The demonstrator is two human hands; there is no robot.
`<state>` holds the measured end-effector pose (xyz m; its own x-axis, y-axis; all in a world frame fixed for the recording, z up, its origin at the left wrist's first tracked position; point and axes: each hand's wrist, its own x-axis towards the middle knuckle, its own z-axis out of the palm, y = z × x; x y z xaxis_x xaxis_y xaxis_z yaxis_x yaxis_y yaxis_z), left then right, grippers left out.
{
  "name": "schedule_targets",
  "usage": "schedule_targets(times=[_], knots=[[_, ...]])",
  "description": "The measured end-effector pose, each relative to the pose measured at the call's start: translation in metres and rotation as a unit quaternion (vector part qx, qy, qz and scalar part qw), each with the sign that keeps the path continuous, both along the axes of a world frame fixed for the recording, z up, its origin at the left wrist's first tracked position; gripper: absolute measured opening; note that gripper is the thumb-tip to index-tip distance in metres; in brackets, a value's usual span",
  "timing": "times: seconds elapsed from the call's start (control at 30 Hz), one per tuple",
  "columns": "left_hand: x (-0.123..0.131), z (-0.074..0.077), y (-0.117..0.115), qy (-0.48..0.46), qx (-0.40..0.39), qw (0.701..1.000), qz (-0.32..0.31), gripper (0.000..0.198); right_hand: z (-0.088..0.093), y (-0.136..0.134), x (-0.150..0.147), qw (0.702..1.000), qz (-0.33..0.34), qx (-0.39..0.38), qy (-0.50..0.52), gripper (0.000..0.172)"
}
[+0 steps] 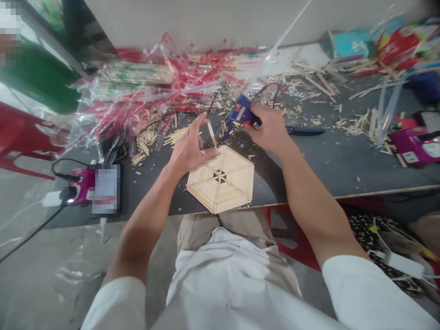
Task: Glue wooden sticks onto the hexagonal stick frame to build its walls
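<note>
Dark worktop (309,160), with stick offcuts (316,87) and red-and-clear plastic wrap (154,91) beyond the grips. We see a flat hexagonal frame of pale craft sticks (220,179) just below the left grip (189,149), near the worktop's front edge: six spokes, rows of sticks laid parallel in each segment, small open gap at the centre. The left grip's thumb and fingers are spread around one tilted loose stick (212,135) above the frame; we cannot tell if it is clamped. The right grip (270,130) is closed around a blue glue gun (240,112), its nozzle just beside that stick.
</note>
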<state>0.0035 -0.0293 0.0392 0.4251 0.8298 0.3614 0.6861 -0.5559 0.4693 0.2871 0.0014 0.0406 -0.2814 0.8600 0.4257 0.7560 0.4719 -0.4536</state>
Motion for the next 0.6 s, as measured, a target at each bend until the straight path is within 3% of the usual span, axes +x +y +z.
schedule_targets(times=[0.23,0.6], knots=[[0.0006,-0.0004,0.0002,-0.007,0.000,1.000,-0.003,0.114,-0.0002,0.0009,0.0003,1.000,0.000,0.009,0.007,0.030],[-0.0005,-0.0037,0.0010,-0.016,-0.018,0.999,-0.025,0.116,-0.0011,0.0028,0.0014,1.000,-0.006,0.005,0.013,0.025]])
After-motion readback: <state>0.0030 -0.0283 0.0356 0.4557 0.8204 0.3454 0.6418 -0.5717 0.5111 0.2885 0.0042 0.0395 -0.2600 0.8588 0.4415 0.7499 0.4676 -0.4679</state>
